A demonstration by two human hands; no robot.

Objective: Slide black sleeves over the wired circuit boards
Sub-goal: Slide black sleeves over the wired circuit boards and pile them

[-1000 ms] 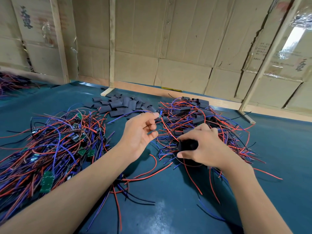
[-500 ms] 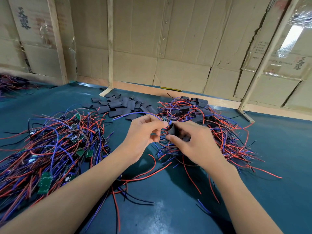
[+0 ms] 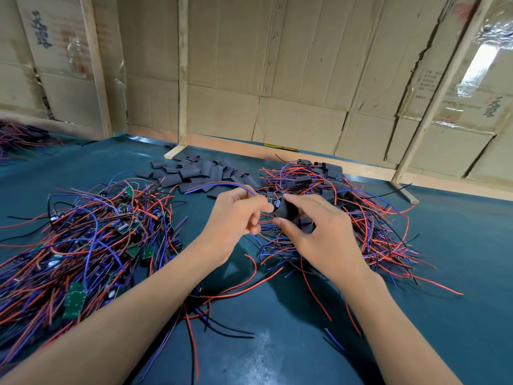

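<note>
Sleeve pinched in right hand, mouth twd board pinched in left hand, axis left-right.

We get soft, even light from above – the forearms throw dark shadows on the glossy mat, tape glares upper right, edges bend.
</note>
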